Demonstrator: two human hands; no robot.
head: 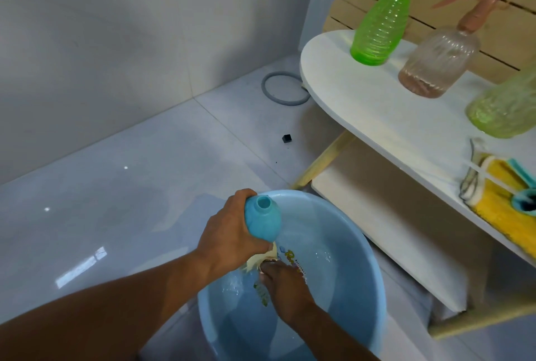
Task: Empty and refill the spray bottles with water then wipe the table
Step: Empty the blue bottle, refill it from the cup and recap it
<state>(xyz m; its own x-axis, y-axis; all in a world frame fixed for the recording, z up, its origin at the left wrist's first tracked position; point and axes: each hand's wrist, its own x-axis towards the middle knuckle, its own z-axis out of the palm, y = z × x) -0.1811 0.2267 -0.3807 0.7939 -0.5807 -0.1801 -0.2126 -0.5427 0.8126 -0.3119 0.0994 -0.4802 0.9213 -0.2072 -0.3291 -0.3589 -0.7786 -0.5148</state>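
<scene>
Head view: left hand (229, 240) wrapped round a capless blue bottle (262, 220), held over the blue basin (359, 247), neck up, probably so spills land in the water. Right hand (282, 279) down in the basin at a cream-coloured piece under the bottle; grip impossible to tell. Counted on the bench (377, 108): three spray bottles, namely green trigger bottle (377, 27), clear brown-trigger bottle (438, 61), pale green bottle (506, 108). One yellow cloth (501, 209) waiting for wiping.

Home washroom corner: glossy tiled floor (121, 186), tiled wall (116, 27), plastic basin (356, 241).
</scene>
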